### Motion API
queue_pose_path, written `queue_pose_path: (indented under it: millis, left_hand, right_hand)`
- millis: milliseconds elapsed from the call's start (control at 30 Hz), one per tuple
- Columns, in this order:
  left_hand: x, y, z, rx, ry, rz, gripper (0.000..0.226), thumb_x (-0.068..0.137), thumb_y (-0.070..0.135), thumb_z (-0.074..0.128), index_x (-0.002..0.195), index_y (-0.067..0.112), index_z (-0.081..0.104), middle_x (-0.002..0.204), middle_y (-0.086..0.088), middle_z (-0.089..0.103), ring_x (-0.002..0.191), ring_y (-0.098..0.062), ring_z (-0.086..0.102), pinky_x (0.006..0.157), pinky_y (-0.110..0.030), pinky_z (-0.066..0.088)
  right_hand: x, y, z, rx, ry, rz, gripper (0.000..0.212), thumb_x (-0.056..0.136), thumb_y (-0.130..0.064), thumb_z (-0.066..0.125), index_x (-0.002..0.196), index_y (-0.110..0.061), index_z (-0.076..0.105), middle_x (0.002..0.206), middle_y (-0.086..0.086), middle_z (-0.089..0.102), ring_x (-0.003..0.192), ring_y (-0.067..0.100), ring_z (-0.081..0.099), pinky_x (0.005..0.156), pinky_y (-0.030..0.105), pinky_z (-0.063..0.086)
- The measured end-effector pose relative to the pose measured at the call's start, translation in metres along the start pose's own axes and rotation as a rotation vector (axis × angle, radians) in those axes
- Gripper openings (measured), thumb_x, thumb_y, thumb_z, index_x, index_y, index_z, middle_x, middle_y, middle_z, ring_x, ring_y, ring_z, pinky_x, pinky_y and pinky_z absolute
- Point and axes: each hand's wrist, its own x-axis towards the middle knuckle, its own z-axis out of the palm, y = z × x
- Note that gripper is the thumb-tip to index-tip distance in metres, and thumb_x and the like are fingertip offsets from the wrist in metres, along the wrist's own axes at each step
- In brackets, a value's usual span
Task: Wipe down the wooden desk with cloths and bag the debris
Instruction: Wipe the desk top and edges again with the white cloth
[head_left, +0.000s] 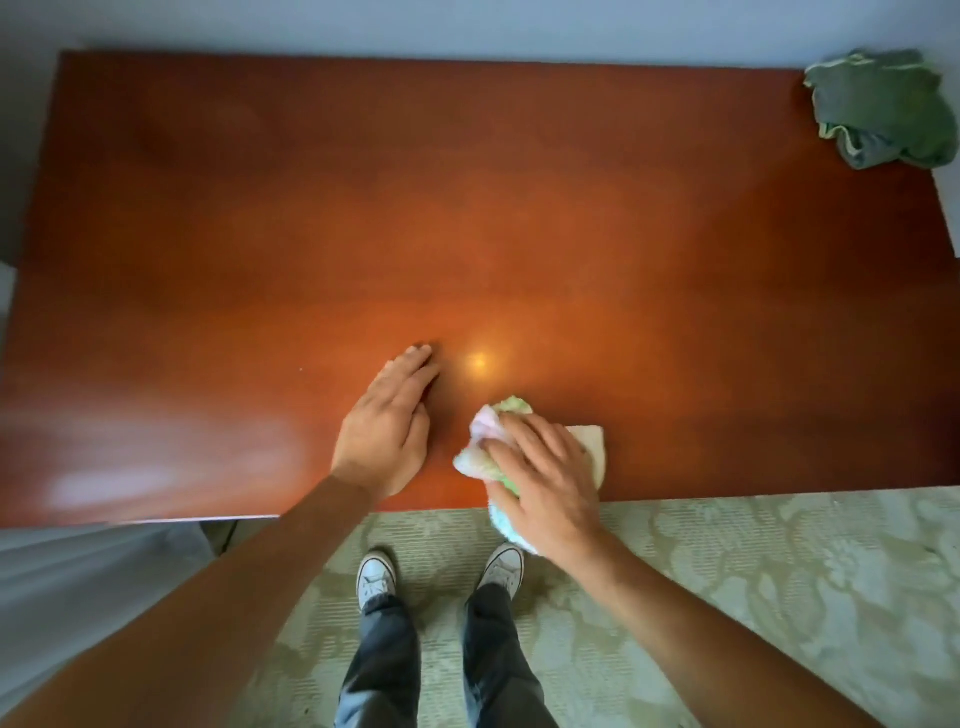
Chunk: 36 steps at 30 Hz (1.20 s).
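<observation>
The wooden desk fills most of the view, glossy reddish brown. My left hand lies flat on it near the front edge, fingers straight and together. My right hand presses a pastel multicoloured cloth onto the desk at the front edge; its fingers spread over the cloth, and part of the cloth hangs over the edge. A beige piece shows under the right hand, partly hidden. A crumpled green cloth lies at the desk's far right corner.
A pale wall runs behind the desk. Patterned light carpet covers the floor in front, where my white sneakers and dark trousers stand. A grey-white surface sits at the lower left beside the desk.
</observation>
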Motion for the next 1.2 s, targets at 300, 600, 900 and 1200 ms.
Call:
queue_pose_path:
  millis: [300,600,900,1200]
  left_hand:
    - [-0.059,-0.054,-0.032,0.495,-0.127,0.086,0.063,0.102,0.041,0.033,0.163,0.024,0.029,0.173,-0.002,0.016,0.160,-0.024,0.010,0.125,-0.061,0.015]
    - [-0.059,-0.060,-0.035,0.431,-0.129,0.089,0.069,0.094,0.035,0.039,0.162,0.024,0.033,0.173,0.000,0.017,0.160,-0.021,0.009,0.127,-0.058,0.014]
    - [-0.060,-0.066,-0.036,0.391,-0.132,0.123,0.064,0.098,0.035,0.031,0.159,0.018,0.040,0.171,-0.003,0.023,0.160,-0.023,0.014,0.127,-0.056,0.015]
    - [-0.061,-0.065,-0.047,0.035,-0.022,0.044,0.071,0.081,0.025,0.048,0.150,0.007,0.050,0.165,-0.007,0.035,0.156,-0.021,0.024,0.130,-0.042,0.012]
  right_hand:
    - [0.024,-0.061,0.026,-0.048,0.062,0.490,0.061,0.086,-0.035,0.065,0.144,-0.017,0.055,0.139,0.004,0.059,0.129,0.031,0.053,0.104,0.045,0.042]
    - [0.016,-0.033,0.019,-0.107,0.004,0.216,0.050,0.083,-0.027,0.065,0.132,-0.019,0.067,0.126,0.003,0.066,0.109,0.031,0.058,0.088,0.045,0.051]
    - [0.034,-0.118,0.049,-0.036,-0.022,0.029,0.048,0.082,-0.024,0.068,0.129,-0.013,0.069,0.123,0.005,0.067,0.110,0.029,0.062,0.094,0.045,0.050]
    - [0.056,-0.140,0.058,-0.023,0.119,0.527,0.052,0.079,-0.020,0.064,0.130,-0.011,0.064,0.127,0.007,0.062,0.119,0.031,0.055,0.102,0.046,0.045]
